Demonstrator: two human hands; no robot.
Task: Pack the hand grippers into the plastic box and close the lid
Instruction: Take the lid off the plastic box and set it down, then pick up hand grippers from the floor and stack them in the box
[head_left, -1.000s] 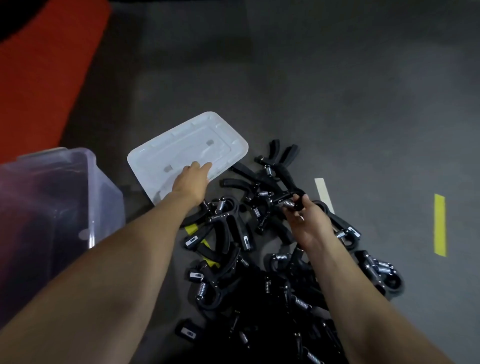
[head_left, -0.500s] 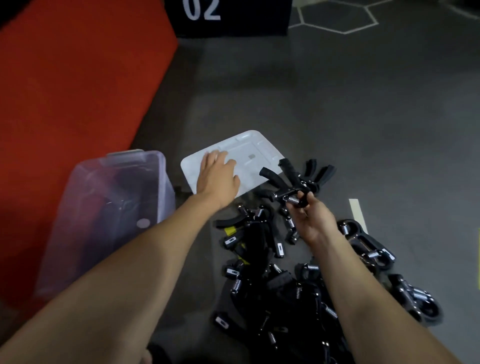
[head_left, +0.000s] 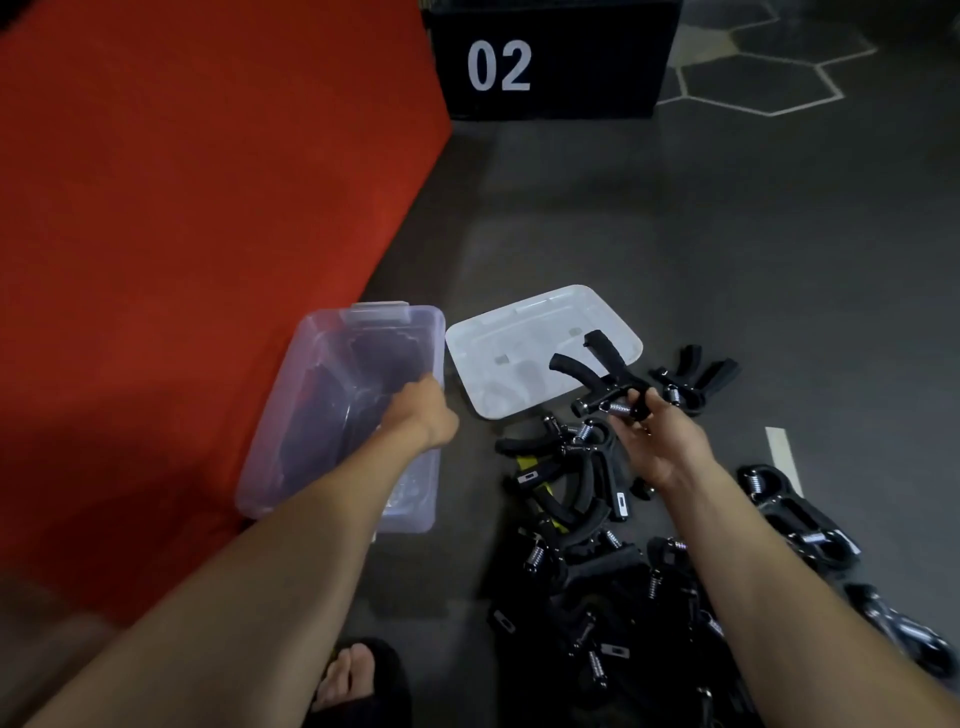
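Dark grey floor (head_left: 675, 218), red mat (head_left: 182, 208) (left), right hand (head_left: 660, 441) pinching hand gripper (head_left: 597, 379), left hand (head_left: 423, 410) grip unclear

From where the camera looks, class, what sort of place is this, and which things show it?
Probably a gym or training hall: a red mat on dark flooring, a black box numbered 02, and a heap of hand grippers on the floor.

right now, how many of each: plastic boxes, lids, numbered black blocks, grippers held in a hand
plastic box: 1
lid: 1
numbered black block: 1
hand gripper held in the right hand: 1
total: 4
The pile of loose grippers on the floor is too tangled to count.
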